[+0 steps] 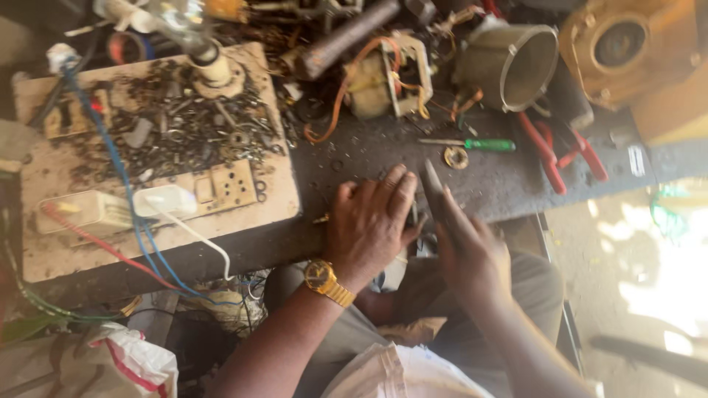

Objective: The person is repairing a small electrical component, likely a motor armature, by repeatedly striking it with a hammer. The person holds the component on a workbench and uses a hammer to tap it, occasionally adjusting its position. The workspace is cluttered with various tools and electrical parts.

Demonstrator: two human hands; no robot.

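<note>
**Two hands at the bench edge**

Two hands work close together at 6 o'clock of the dark bench (383, 151). Left hand (372, 221), gold watch (327, 281) on wrist, lies open, palm down, fingers spread on the bench edge. Right hand (472, 250) is blurred but closed round a thin dark metal tool (434, 193), tip pointing to 12. Tool looks stiff, light, prob. greasy; best held low on the shank. Green screwdriver (479, 144) and red pliers (549, 151) lie at 1–2 o'clock.

A gold wristwatch (324, 280), green-handled screwdriver (472, 144), red-handled pliers (549, 151) and blue wires (118, 166) on the dark workbench (369, 147).
</note>
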